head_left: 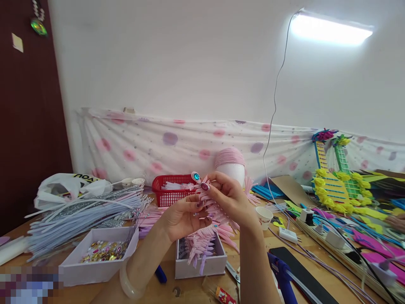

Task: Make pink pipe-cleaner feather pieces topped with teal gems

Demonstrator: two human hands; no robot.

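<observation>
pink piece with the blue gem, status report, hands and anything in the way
Left hand and right hand both gripping pink piece. Blue gem uncovered, fingers clear. White box below hands in view; nothing seen blocking them.

1. Brown wooden tabletop (186, 292).
2. Toward its far edge: red rectangular plastic mesh basket (155, 186).
3. Left side: white open-topped box (91, 275).
4. Near edge, middle: smaller white square box (185, 270).
5. Toward the right edge: black flat oblong slab (299, 272), long cream plastic power strip (340, 255).

Two white boxes (186, 270), three paper cups (266, 222), two guitar-shaped crafts (331, 181), one red basket (172, 197)
</observation>
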